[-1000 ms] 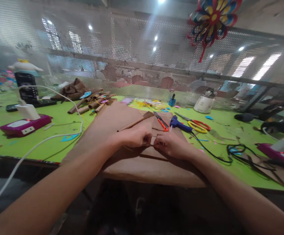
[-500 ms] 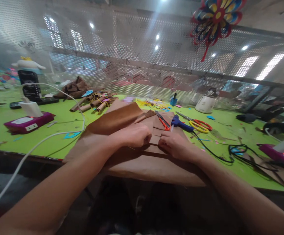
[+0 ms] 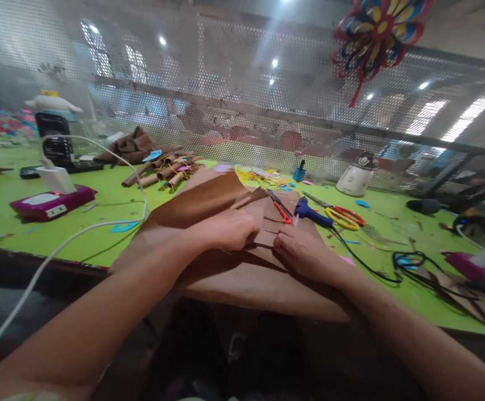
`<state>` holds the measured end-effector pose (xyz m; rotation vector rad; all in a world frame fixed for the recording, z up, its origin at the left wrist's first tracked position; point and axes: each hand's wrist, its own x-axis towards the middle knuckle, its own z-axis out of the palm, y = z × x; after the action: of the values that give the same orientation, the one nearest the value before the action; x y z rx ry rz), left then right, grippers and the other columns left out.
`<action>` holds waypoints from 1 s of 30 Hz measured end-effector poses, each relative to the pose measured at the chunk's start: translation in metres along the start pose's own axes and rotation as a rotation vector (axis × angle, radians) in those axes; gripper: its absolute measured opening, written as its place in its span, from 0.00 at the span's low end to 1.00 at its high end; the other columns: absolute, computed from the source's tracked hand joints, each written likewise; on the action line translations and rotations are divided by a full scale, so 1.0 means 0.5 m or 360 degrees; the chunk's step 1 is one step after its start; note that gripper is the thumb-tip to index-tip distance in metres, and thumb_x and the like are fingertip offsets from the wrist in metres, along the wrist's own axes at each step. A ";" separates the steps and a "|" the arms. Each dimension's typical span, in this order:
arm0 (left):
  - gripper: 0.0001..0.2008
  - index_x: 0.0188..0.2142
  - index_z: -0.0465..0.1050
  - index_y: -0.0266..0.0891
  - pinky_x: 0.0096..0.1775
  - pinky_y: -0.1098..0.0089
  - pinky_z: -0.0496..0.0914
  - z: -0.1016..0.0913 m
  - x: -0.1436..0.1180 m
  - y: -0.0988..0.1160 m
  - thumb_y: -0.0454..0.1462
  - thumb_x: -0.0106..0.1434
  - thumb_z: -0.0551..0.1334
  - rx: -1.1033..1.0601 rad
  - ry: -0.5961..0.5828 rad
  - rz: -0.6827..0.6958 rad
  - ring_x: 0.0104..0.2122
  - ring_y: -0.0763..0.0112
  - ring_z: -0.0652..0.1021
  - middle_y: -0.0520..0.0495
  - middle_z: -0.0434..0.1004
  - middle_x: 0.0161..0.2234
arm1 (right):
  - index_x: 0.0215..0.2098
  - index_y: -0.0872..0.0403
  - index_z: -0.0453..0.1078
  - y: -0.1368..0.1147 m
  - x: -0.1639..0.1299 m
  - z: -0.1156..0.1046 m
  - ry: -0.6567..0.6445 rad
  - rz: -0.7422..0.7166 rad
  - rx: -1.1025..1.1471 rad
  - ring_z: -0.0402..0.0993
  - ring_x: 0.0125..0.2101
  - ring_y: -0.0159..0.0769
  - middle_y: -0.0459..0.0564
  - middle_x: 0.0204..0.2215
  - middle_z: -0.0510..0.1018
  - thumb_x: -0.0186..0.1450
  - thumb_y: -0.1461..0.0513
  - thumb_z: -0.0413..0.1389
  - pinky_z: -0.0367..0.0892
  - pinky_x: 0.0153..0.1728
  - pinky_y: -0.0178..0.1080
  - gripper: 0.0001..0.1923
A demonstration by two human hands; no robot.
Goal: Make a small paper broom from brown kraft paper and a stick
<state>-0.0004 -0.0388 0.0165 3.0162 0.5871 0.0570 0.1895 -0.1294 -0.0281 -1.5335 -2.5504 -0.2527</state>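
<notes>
A long lime-green worktable (image 3: 112, 214) meets a perforated grey metal screen (image 3: 226, 83); round ceiling lights (image 3: 274, 63) glare behind it.

Both bare forearms reach forward from the lower corners and converge near the near edge of the bench. The left hand (image 3: 229, 229) lies knuckles up, fingers curled under and pinched shut. The right hand (image 3: 303, 252) sits just beside it, fingers likewise curled down, thumbs nearly meeting.

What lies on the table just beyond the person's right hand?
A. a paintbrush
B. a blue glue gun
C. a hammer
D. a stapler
B: the blue glue gun lies on the brown paper just past the right hand, beside orange scissors.
</notes>
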 end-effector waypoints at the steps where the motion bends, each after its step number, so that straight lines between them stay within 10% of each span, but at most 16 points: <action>1: 0.06 0.23 0.72 0.38 0.26 0.70 0.55 0.000 0.000 0.001 0.32 0.54 0.59 -0.0001 0.0002 0.0006 0.19 0.75 0.62 0.51 0.68 0.20 | 0.32 0.57 0.67 0.000 0.000 0.000 0.0000 0.0007 0.0016 0.65 0.32 0.35 0.52 0.32 0.70 0.67 0.65 0.47 0.59 0.34 0.36 0.09; 22: 0.07 0.27 0.74 0.37 0.30 0.69 0.61 0.002 -0.017 0.005 0.33 0.56 0.56 0.0084 0.0020 0.0003 0.24 0.70 0.69 0.46 0.74 0.27 | 0.33 0.59 0.68 -0.019 -0.022 -0.019 0.0006 -0.0327 -0.0440 0.62 0.33 0.40 0.55 0.31 0.69 0.67 0.67 0.44 0.60 0.36 0.40 0.11; 30: 0.17 0.36 0.77 0.35 0.33 0.74 0.63 -0.006 0.012 -0.018 0.38 0.61 0.50 -0.0668 -0.0143 -0.0003 0.29 0.72 0.73 0.48 0.77 0.30 | 0.34 0.59 0.68 -0.024 -0.029 -0.007 0.0114 -0.0166 -0.0500 0.63 0.35 0.41 0.55 0.31 0.70 0.64 0.68 0.49 0.60 0.34 0.39 0.06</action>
<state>0.0016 -0.0280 0.0188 2.5969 0.4965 0.0388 0.1858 -0.1483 -0.0288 -1.4541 -2.6326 -0.7390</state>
